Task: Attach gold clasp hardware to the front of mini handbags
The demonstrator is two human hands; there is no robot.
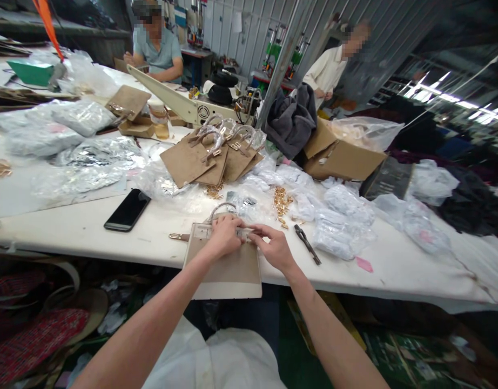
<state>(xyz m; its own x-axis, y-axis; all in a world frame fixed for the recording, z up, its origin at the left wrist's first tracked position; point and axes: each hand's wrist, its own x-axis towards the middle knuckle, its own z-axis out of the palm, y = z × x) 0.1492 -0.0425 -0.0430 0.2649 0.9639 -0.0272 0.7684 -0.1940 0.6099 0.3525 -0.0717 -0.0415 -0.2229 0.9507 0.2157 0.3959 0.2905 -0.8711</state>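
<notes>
**Handbag (228,273) gripped at its top by two bare hands**

The handbag is tan and lies flat at the near edge of a white table (82,229), its lower part hanging over the edge toward the person. Its curved handle (221,207) points away, and a narrow strap with a metal tip (179,236) sticks out to the left.

The left hand (223,237) is curled shut over the middle of the bag's top band. The right hand (275,249) is just beside it, with thumb and fingers pinching the same band.

A black phone (127,209) lies to the left of the hands and dark pliers (308,244) to the right. Just beyond the bag are small gold fittings (281,202) and crumpled clear plastic bags (346,216). Farther back is a pile of similar tan bags (210,156) and an open cardboard box (342,156). Two other people (157,46) are at the back of the room, well apart from the hands.
</notes>
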